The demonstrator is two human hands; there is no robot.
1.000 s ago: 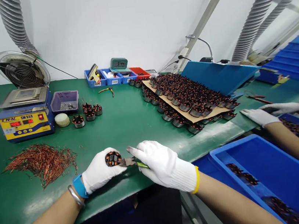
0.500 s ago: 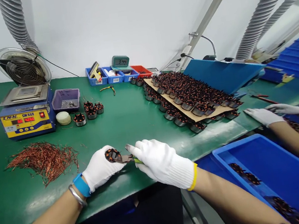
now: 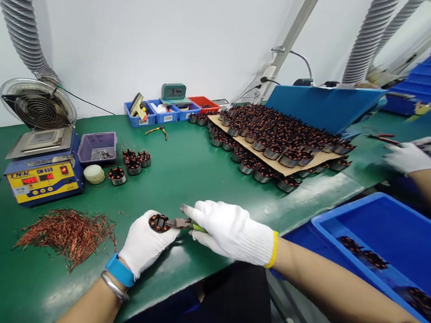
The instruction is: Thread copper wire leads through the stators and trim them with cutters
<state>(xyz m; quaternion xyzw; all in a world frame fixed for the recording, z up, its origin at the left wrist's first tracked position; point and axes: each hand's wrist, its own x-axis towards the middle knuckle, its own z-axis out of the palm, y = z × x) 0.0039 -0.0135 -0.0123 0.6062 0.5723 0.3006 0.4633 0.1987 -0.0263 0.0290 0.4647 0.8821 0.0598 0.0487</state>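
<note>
My left hand [image 3: 143, 245], in a white glove, is closed around a small round motor stator [image 3: 159, 223] with black plastic and copper windings. In my gloved right hand [image 3: 229, 229] are pliers or cutters [image 3: 180, 223] with green handles, gripped by the fingers. The metal jaws point left and meet the stator's right edge; whether they are closed on a wire is too small to tell. Both hands are just above the green table [image 3: 186, 181] near its front edge. Left of my left hand lies a pile of copper wire clippings [image 3: 69, 235].
A solder pot [image 3: 43, 177], a purple bin [image 3: 97, 148] and several stators [image 3: 133, 163] stand at the back left. Rows of stators [image 3: 271, 135] on cardboard fill the right. A blue tray [image 3: 403, 242] is at lower right, beside a co-worker's gloved hands [image 3: 411, 158].
The camera view has shifted slightly. My hands still hold the stator and the tool, with the stator turned a little. The co-worker's hands have moved to the right.
</note>
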